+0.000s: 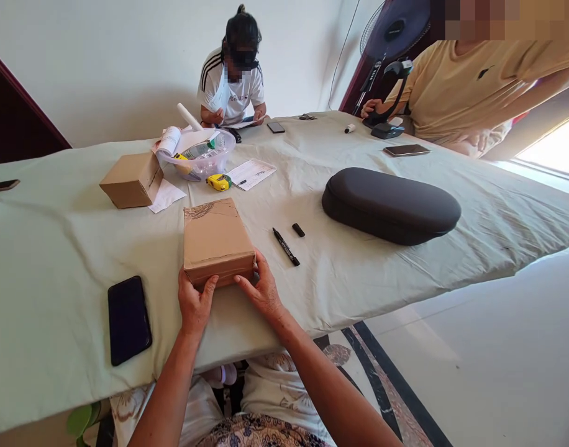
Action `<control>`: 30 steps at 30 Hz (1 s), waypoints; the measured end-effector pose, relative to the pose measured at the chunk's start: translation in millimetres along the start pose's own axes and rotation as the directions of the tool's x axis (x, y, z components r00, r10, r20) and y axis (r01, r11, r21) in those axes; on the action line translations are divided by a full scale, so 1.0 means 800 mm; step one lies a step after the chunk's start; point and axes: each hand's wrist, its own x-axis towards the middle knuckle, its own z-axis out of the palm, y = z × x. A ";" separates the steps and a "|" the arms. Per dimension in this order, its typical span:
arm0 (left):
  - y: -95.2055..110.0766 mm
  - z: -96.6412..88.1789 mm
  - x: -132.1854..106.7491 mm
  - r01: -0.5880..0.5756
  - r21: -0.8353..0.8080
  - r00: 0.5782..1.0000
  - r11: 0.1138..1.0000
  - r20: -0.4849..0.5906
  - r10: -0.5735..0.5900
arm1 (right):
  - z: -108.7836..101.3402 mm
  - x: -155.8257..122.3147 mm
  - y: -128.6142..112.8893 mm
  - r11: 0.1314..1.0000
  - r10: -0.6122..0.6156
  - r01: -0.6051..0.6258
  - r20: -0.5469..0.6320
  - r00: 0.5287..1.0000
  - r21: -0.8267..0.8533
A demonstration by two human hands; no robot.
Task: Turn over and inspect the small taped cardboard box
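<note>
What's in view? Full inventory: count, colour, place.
near box: 1, brown, at near table edge
far box: 1, brown, far left
phone: 1, black, left of near box
far phones: 2, dark, far side
marker: 1, black, right of near box
cap: 1, black, just beyond marker
case: 1, dark grey, oval, right half
tape measure: 1, yellow, beyond near box
tub: 1, clear, right of far box
sheet: 1, white, right of tape measure
cloth: 1, pale green, over table
fan: 1, dark, top right
people: 2, white shirt, yellow shirt, far side
left hand: 1, on near box's left corner
right hand: 1, on its right corner
</note>
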 end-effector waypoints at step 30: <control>-0.003 0.010 -0.015 0.157 -0.014 0.984 0.987 -0.081 -0.158 | -0.005 -0.002 -0.006 0.998 0.035 -0.036 0.023 0.999 0.056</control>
